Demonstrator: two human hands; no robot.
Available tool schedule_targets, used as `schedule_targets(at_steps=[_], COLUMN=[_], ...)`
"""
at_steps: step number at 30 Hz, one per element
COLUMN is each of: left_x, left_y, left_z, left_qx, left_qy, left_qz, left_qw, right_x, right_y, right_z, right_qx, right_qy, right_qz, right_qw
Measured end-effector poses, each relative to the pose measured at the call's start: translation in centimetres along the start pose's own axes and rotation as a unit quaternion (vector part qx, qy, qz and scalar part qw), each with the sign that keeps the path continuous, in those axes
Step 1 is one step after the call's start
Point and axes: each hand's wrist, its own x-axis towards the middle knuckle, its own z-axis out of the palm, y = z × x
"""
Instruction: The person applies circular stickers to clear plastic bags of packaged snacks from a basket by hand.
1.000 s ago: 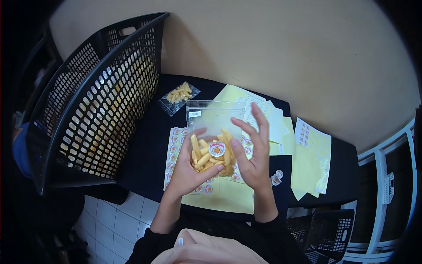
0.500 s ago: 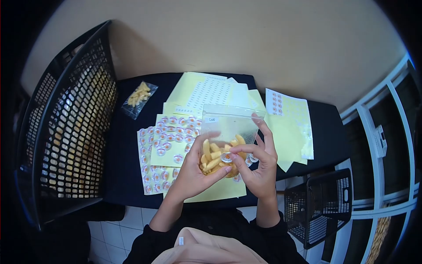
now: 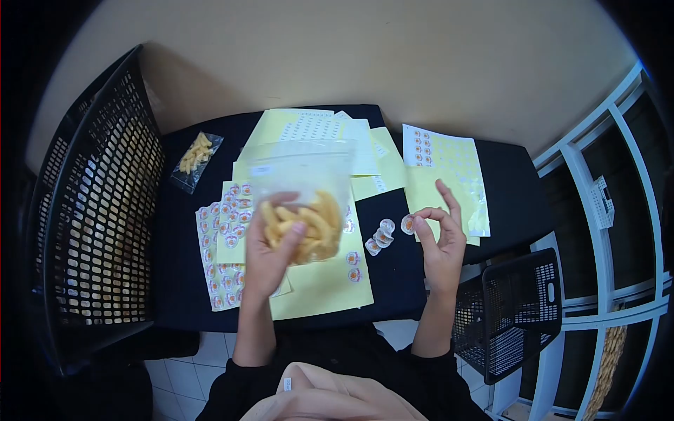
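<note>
My left hand (image 3: pixel 270 245) grips a clear zip pouch (image 3: pixel 309 168) by its lower left side, thumb across the front. Yellow stick-shaped snacks (image 3: pixel 319 224) fill its lower half, and a small white label near its top is blurred. To the right, my right hand (image 3: pixel 442 245) pinches a round sticker (image 3: pixel 407 224) with an orange centre between thumb and finger, the other fingers raised. Just left of that hand, several loose round stickers (image 3: pixel 381 237) lie in a cluster on the black tabletop (image 3: pixel 393 281). The pouch partly hides the yellow sheets behind it.
Yellow sheets with rows of round stickers (image 3: pixel 217 281) spread across the left and middle. More sticker sheets (image 3: pixel 449 151) lie at the back and right. A small snack bag (image 3: pixel 196 163) rests at back left. Black crates stand at left (image 3: pixel 98 203) and lower right (image 3: pixel 519 316).
My left hand has carried the pouch left. My right hand has moved right, away from the pouch, with a round sticker in its pinch. The loose stickers now show fully.
</note>
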Motion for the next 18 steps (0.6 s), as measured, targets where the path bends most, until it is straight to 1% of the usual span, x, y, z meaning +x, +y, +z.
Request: schedule_targets(at_steps=[1,2,3,5,6,7,9,10,12,15,18], left_x=[0.0,0.0,-0.1,-0.3,-0.4,-0.6,-1.2,-1.3,-1.8,-2.2,-2.3], left_y=[-0.6,-0.9,-1.1,-1.1,-1.0,-1.1,-1.4,-1.5,-1.8,-2.3,-2.6], left_z=[-1.0,-1.3,-1.1,-0.6,0.1,0.7,2.0,2.5,3.1,3.5,3.7], left_qx=[0.002,0.003,0.004,-0.010,-0.016,-0.015,0.001,-0.009,-0.001,0.015,-0.010], left_qy=[0.036,0.072,0.076,0.068,0.049,0.053,0.005,-0.008,-0.013,-0.021,-0.026], left_qz=[-0.010,-0.020,-0.022,-0.019,-0.029,-0.030,-0.063,-0.070,-0.065,-0.053,-0.049], left_qw=[0.999,0.997,0.997,0.997,0.998,0.998,0.998,0.997,0.998,0.998,0.998], right_x=[0.1,-0.1,-0.2,-0.6,-0.7,-0.7,-0.6,-0.4,-0.2,-0.3,-0.5], right_y=[0.7,1.0,1.1,0.7,0.6,0.6,0.7,0.5,-0.2,0.0,-0.1], right_z=[-0.3,-0.5,-0.6,0.2,0.9,1.5,2.4,2.6,3.1,3.6,3.9], right_qx=[0.023,0.015,0.015,-0.013,0.003,0.011,-0.037,-0.035,-0.118,-0.139,-0.164], right_qy=[-0.001,-0.008,-0.011,-0.036,-0.046,-0.068,-0.102,-0.106,-0.116,-0.119,-0.120], right_qz=[0.046,0.044,0.047,-0.035,-0.034,-0.042,-0.071,-0.070,-0.126,-0.136,-0.142], right_qw=[0.999,0.999,0.999,0.999,0.998,0.997,0.992,0.991,0.978,0.974,0.969])
